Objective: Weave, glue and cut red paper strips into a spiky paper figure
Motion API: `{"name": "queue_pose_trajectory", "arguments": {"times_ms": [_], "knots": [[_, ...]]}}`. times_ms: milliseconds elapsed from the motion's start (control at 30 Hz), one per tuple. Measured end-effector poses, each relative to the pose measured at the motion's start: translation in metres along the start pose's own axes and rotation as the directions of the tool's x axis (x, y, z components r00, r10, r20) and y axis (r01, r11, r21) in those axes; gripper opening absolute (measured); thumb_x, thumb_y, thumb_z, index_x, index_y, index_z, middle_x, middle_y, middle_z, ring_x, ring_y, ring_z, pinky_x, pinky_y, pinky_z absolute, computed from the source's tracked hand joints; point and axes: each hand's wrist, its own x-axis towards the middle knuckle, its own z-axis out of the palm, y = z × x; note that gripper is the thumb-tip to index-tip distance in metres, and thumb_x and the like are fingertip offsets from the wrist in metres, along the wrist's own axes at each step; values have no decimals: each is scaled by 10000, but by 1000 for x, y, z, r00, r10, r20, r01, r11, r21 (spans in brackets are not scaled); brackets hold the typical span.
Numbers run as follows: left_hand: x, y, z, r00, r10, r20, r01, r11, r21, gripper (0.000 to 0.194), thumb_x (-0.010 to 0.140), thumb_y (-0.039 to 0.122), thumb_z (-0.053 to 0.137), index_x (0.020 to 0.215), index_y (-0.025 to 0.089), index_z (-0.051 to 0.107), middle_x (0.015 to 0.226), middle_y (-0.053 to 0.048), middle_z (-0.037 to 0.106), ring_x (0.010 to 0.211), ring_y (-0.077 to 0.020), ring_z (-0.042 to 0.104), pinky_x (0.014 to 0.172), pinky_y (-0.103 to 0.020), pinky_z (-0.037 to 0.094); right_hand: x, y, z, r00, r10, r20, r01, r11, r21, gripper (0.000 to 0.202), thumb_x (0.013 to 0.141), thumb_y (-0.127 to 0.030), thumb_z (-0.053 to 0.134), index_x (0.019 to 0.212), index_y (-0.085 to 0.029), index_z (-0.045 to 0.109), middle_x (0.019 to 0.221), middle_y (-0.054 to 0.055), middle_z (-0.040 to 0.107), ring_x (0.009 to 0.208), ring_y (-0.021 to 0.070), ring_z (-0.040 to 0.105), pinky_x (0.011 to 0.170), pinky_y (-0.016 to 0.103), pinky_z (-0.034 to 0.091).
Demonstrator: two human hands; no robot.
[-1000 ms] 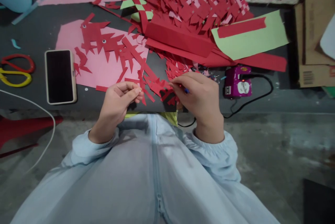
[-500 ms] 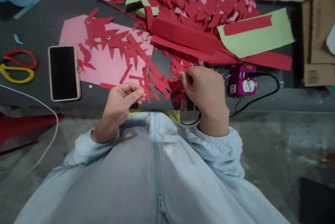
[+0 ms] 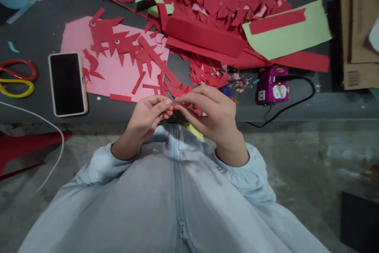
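Observation:
At the table's front edge my left hand [image 3: 149, 117] is pinched, its thumb and finger closed on something too small to make out. Close beside its fingertips, my right hand [image 3: 210, 115] has thumb and index finger brought near each other around a small bit of red, which is hard to tell from the scraps behind. Small red paper pieces [image 3: 204, 72] lie just beyond both hands. Red paper shapes with stuck-on eyes [image 3: 117, 42] rest on a pink sheet [image 3: 109, 75] at the left.
A phone [image 3: 67, 85] and red-and-yellow scissors [image 3: 19, 77] lie left. A purple plug block [image 3: 274, 87] with a black cord stands right, near a green sheet [image 3: 288, 38]. Behind is a large red paper heap [image 3: 219, 0]; cardboard [image 3: 363, 28] is far right.
My right hand has come left and down from the red scraps to my left hand's fingertips, uncovering small colourful items beside the plug block. The view has shifted slightly.

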Motion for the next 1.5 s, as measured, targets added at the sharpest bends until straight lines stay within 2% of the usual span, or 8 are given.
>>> {"name": "queue_pose_trajectory", "arguments": {"times_ms": [167,567,833,933,1067,1300,1400,1500], "knots": [[1,-3,0,999,-16,48,16,1000,-2,302,677,360,877,691,153,657,603,21,627,569,-59,575,566,-176,475,-3,3,5,999,2,-33,-2,1000,6,152,949,-214,593,970,-243,741,838,35,693,751,157,633,673,302,518],[-9,-21,7,999,-35,-35,38,995,94,210,655,337,883,714,167,775,637,5,698,582,-66,580,565,-191,466,-32,6,2,997,-36,-61,29,993,-115,100,918,-171,646,967,-216,720,771,37,712,672,150,622,604,286,499],[-14,-29,5,989,65,130,-106,935,338,235,847,439,743,839,218,822,864,-49,781,637,-106,589,632,-250,497,-49,11,2,996,74,-49,-81,984,-158,74,898,-160,670,934,-220,696,754,29,700,677,165,634,617,302,518],[-13,-25,2,975,169,145,-220,822,525,230,901,386,676,982,222,816,910,-59,790,700,-139,643,651,-264,502,-52,14,1,995,100,-24,-103,980,-168,75,906,-167,656,937,-223,696,764,30,703,692,167,635,627,300,515],[-9,-18,-5,916,347,199,-365,521,772,248,939,285,580,1049,225,794,905,-49,791,799,-165,690,747,-274,505,-49,18,1,990,139,6,-135,971,-195,69,920,-189,643,926,-220,704,765,30,699,707,167,627,643,295,504],[-2,-16,-20,833,424,354,-400,21,916,322,940,218,483,1114,199,754,980,-62,772,919,-208,683,832,-325,506,-24,24,21,961,266,71,-242,939,-244,176,952,-246,593,862,-208,739,775,52,678,743,189,622,669,312,474],[0,-16,-25,814,422,398,-415,-55,908,327,942,202,478,1143,202,737,1010,-60,766,954,-211,677,862,-337,512,-15,26,32,938,325,118,-287,922,-259,185,945,-251,596,846,-210,748,787,59,675,758,206,617,680,328,462],[2,-16,-28,807,425,409,-431,-49,901,321,947,194,479,1146,207,730,999,-55,761,962,-208,679,871,-340,516,-11,29,37,923,361,136,-315,909,-274,175,935,-239,608,846,-209,756,801,63,688,771,217,633,677,333,461]]}}
